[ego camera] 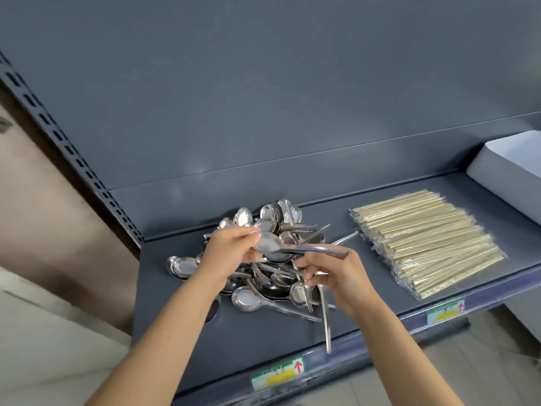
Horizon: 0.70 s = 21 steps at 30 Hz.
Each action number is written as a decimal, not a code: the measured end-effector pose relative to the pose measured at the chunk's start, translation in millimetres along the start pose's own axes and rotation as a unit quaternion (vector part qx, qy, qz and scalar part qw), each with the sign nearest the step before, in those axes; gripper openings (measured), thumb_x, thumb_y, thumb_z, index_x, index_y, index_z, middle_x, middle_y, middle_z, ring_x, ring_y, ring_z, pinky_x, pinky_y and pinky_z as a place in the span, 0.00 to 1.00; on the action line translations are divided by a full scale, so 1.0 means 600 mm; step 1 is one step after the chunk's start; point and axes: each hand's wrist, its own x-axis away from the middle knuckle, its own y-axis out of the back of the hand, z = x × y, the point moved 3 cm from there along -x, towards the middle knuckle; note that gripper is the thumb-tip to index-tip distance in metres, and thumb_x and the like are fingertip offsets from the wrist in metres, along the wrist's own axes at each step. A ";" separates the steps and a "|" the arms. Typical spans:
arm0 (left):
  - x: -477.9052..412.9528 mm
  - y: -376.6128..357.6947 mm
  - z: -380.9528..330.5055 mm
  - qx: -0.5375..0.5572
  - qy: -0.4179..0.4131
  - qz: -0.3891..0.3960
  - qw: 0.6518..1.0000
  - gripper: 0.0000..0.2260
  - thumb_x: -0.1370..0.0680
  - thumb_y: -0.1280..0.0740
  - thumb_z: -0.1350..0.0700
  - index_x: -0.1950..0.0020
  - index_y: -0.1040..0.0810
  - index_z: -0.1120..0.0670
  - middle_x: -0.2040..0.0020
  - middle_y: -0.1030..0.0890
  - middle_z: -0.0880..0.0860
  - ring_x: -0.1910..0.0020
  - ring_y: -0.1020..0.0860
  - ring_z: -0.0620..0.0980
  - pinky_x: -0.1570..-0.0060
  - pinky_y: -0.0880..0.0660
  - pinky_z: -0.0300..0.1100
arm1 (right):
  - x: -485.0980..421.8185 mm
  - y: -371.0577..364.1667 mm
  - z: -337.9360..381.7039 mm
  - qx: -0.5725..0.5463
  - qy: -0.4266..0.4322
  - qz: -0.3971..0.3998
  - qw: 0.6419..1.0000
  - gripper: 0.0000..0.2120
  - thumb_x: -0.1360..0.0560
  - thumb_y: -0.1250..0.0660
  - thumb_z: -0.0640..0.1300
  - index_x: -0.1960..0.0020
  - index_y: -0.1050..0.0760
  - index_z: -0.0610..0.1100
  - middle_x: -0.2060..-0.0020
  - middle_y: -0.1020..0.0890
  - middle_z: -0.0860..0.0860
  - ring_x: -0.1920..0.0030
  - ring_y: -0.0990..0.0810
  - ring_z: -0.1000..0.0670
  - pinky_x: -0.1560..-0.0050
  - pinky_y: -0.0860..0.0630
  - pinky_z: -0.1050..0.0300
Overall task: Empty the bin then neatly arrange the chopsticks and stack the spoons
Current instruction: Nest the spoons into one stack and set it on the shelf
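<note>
A loose heap of steel spoons (272,224) lies on the grey shelf (248,332). Above the heap my left hand (231,253) pinches the bowl end of one spoon (292,249), whose handle runs right over my right hand. My right hand (336,273) has its fingers curled round another spoon's handle (325,317), which hangs down toward the shelf's front edge. To the right, wrapped chopsticks (424,241) lie side by side in a flat, even pile. The white bin (509,177) stands at the far right, partly cut off.
The shelf's dark back panel rises behind the heap. Price labels (278,373) are stuck on the shelf's front lip. A slotted upright post (73,159) runs along the left. Bare shelf surface shows in front of the spoons.
</note>
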 end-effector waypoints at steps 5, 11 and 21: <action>0.039 -0.071 0.019 0.073 0.008 -0.037 0.997 0.05 0.24 0.31 0.66 0.50 0.18 0.61 0.66 0.17 0.51 0.68 0.18 0.49 0.62 0.19 0.41 | -0.012 0.007 -0.018 -0.080 0.025 -0.036 0.996 0.15 0.29 0.31 0.52 0.52 0.19 0.40 0.54 0.18 0.47 0.55 0.20 0.52 0.48 0.24 0.54; 0.060 -0.132 0.047 -0.134 -0.073 -0.048 0.987 0.05 0.23 0.31 0.54 0.52 0.17 0.54 0.59 0.17 0.48 0.65 0.18 0.48 0.62 0.20 0.40 | -0.028 0.036 -0.037 -0.292 -0.073 -0.103 0.948 0.14 0.18 0.43 0.49 0.57 0.28 0.42 0.68 0.22 0.48 0.61 0.20 0.46 0.53 0.23 0.50; 0.078 -0.231 0.066 -0.603 -0.144 0.021 0.785 0.12 0.23 0.35 0.49 0.59 0.26 0.56 0.62 0.21 0.55 0.58 0.21 0.58 0.66 0.33 0.44 | -0.008 0.145 -0.058 -0.132 -0.182 -0.153 0.962 0.12 0.19 0.40 0.46 0.52 0.31 0.36 0.74 0.23 0.46 0.70 0.22 0.42 0.63 0.24 0.46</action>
